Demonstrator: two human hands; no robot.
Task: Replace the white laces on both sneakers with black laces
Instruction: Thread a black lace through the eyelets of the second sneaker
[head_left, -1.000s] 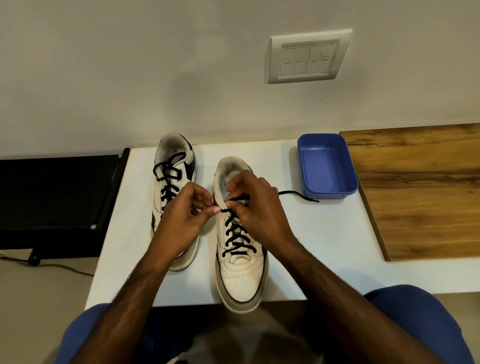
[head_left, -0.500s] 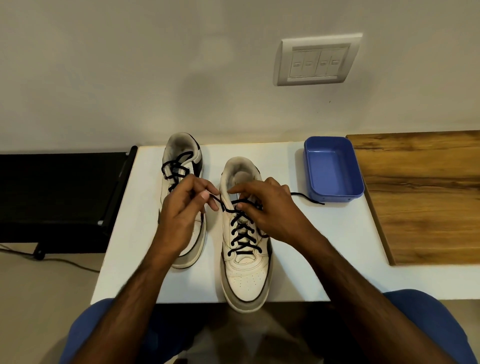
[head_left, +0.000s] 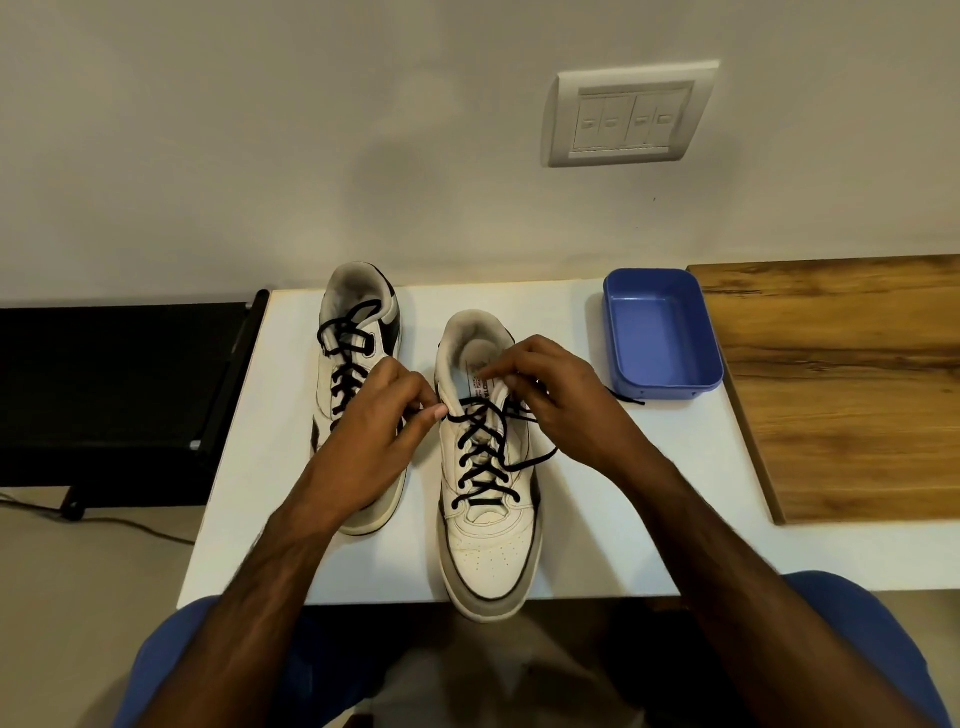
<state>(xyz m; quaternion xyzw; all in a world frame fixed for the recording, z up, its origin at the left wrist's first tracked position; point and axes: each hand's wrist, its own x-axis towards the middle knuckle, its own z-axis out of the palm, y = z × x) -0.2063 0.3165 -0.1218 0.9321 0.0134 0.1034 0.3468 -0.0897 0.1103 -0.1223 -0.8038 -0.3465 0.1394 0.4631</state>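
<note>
Head view shows your left hand (head_left: 384, 415) pinching the black lace (head_left: 480, 447) at the top left eyelet of the near sneaker (head_left: 485, 493), while your right hand (head_left: 550, 400) has its fingers curled at the top right eyelet and the tongue; whether it grips lace there I cannot tell. Take the blue tray (head_left: 662, 332) as your landmark: the near sneaker stands to its left with its toe hanging off the front edge of the white table (head_left: 597, 493), and the far sneaker (head_left: 358, 374), already laced in black, lies further left again. One lace end (head_left: 626, 397) trails right to just below the tray.

Watch that overhang. A firm tug toward you could drag the shoe off the edge. Pull unevenly and one end may run short for tying, or slip back out of its eyelet.

The lace is thin, round cord, limp. The uppers look like smooth, creased leather with a perforated toe. The tray is glossy plastic, a rounded rectangle.
</note>
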